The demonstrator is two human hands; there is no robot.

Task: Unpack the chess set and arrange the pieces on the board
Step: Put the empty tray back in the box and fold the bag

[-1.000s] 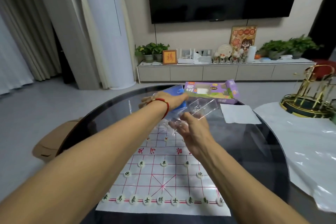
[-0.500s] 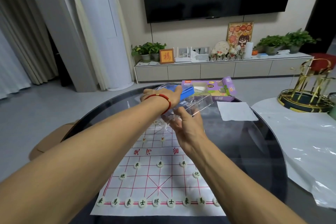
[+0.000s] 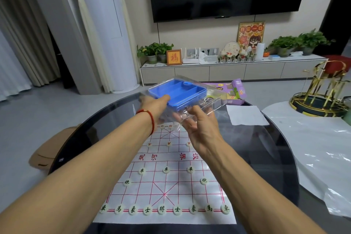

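Observation:
A white paper chess board (image 3: pixel 171 159) with red lines lies on the dark round table (image 3: pixel 273 150). Round white pieces (image 3: pixel 161 209) with dark characters fill the near row, and several more stand further up the board. Above the board's far end I hold a clear plastic case with a blue divided tray (image 3: pixel 176 93) inside. My left hand (image 3: pixel 154 105) grips the case's left side with the thumb on the blue tray. My right hand (image 3: pixel 197 123) holds the case's clear front edge from below. The far pieces are partly hidden behind my hands.
A purple cardboard box (image 3: pixel 234 92) lies beyond the case and a white paper sheet (image 3: pixel 246 115) to its right. A gold rack (image 3: pixel 322 93) stands on a white plastic-covered table (image 3: pixel 313 150) at right. A tan stool (image 3: pixel 51 148) sits left of the table.
Both hands have lifted and tilted the case, so the blue tray's compartments now face me. My view has dipped lower over the board.

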